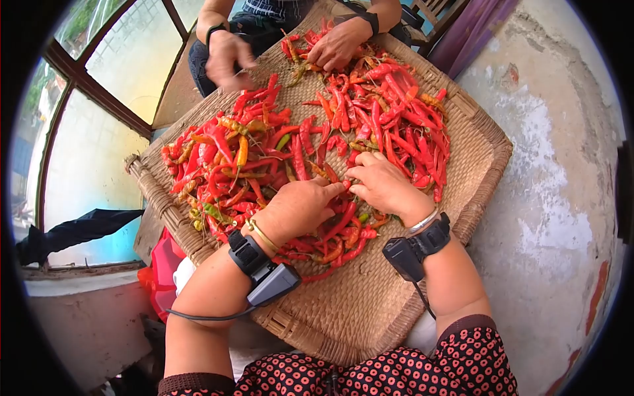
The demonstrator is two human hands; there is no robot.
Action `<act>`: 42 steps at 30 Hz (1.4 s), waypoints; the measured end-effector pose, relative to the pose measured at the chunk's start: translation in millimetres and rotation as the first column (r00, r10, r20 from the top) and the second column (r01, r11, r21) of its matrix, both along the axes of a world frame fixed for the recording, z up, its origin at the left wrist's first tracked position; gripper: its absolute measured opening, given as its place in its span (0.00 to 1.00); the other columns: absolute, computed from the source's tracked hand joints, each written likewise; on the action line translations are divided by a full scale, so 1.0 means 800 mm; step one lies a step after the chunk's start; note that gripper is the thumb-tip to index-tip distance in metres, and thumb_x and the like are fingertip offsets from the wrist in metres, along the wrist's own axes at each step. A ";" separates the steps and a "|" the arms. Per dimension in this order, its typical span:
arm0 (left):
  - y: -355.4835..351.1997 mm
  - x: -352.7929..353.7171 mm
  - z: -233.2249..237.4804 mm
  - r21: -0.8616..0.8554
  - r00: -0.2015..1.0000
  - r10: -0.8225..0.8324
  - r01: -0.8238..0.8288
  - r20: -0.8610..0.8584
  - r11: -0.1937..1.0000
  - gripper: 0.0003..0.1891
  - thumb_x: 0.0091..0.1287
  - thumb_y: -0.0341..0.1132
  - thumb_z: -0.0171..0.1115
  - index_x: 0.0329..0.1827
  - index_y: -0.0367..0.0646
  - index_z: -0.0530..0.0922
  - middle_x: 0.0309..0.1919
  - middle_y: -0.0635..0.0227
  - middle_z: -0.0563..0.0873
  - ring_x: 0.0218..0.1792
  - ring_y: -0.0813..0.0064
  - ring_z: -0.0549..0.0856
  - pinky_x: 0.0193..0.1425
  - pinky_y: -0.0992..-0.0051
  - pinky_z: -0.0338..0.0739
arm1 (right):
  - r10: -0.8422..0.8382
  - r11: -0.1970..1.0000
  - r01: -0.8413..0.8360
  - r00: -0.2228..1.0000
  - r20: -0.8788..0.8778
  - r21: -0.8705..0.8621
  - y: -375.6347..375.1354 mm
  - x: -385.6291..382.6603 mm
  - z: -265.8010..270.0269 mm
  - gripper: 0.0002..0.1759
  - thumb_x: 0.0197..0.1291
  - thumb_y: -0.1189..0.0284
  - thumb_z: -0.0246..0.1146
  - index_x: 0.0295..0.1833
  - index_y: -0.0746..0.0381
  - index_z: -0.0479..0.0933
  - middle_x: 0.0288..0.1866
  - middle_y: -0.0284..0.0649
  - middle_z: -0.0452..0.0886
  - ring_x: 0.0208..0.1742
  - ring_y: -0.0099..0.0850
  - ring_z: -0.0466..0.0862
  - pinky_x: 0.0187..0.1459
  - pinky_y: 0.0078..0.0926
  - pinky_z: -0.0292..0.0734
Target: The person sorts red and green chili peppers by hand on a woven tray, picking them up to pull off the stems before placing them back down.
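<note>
Square woven straw tray (356, 297), bare along its near and right edges, leaving free room there. The heap of red dried chillies (264, 152) fills its middle and far left. Left hand (300, 208) and right hand (386, 185) rest curled on the heap's near side, fingertips meeting. Whether either pinches a chilli cannot be told. A co-worker's hands (340, 43) are at the far edge, arms cut off.

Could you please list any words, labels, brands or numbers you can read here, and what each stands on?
None: there is no readable text in this view. The black left wrist device and right wrist device show no legible marking, and the woven tray, the chillies and the wall carry no writing.
</note>
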State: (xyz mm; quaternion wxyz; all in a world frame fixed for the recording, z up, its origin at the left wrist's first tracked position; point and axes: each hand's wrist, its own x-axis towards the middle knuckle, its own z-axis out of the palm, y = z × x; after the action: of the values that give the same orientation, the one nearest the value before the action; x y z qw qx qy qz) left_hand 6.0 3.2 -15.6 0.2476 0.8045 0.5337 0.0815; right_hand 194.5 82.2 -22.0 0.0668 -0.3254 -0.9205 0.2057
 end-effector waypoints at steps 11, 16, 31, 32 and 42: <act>0.006 0.000 -0.011 -0.022 0.980 0.017 -0.013 0.200 1.000 0.24 0.54 0.32 0.65 0.55 0.37 0.74 0.46 0.53 0.79 0.46 0.53 0.80 0.52 0.64 0.75 | -0.033 0.993 0.044 0.995 -0.097 0.109 0.006 -0.004 0.009 0.16 0.52 0.70 0.64 0.47 0.66 0.77 0.45 0.46 0.75 0.50 0.44 0.74 0.52 0.36 0.71; 0.008 0.000 -0.007 -0.057 0.958 -0.001 0.019 0.288 0.998 0.23 0.55 0.31 0.64 0.55 0.36 0.74 0.48 0.52 0.78 0.49 0.53 0.79 0.54 0.65 0.74 | -0.127 0.979 0.104 0.984 -0.126 -0.173 0.007 -0.010 0.003 0.15 0.51 0.72 0.63 0.43 0.68 0.79 0.39 0.47 0.79 0.43 0.42 0.79 0.46 0.34 0.74; 0.009 -0.001 0.009 -0.070 0.881 -0.027 0.069 0.472 0.995 0.15 0.58 0.29 0.61 0.49 0.37 0.76 0.47 0.56 0.80 0.49 0.57 0.80 0.54 0.66 0.74 | -0.365 0.750 0.165 0.911 -0.192 -0.640 0.019 -0.004 -0.005 0.10 0.49 0.73 0.67 0.36 0.67 0.78 0.28 0.38 0.81 0.29 0.23 0.78 0.32 0.25 0.74; 0.010 -0.001 0.010 -0.095 0.886 0.018 0.029 0.463 0.995 0.15 0.59 0.29 0.62 0.48 0.37 0.77 0.45 0.56 0.82 0.47 0.57 0.81 0.52 0.66 0.75 | -0.383 0.754 0.183 0.903 -0.195 -0.631 0.019 -0.005 0.002 0.09 0.50 0.73 0.66 0.35 0.67 0.78 0.28 0.37 0.81 0.29 0.22 0.78 0.32 0.24 0.73; 0.008 -0.007 0.000 -0.084 0.956 -0.049 0.076 0.289 0.994 0.14 0.58 0.33 0.62 0.46 0.36 0.78 0.40 0.54 0.82 0.44 0.55 0.81 0.50 0.66 0.75 | -0.433 0.760 0.179 0.856 -0.283 -0.624 0.021 0.004 0.039 0.04 0.54 0.77 0.63 0.31 0.66 0.77 0.23 0.29 0.75 0.26 0.16 0.72 0.28 0.18 0.68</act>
State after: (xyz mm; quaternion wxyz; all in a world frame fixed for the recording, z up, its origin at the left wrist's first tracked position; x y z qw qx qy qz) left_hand 0.3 9.3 -15.5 0.3623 0.7882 0.4698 0.1638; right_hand 197.3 99.0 8.9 0.1901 -0.4285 -0.7109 0.5242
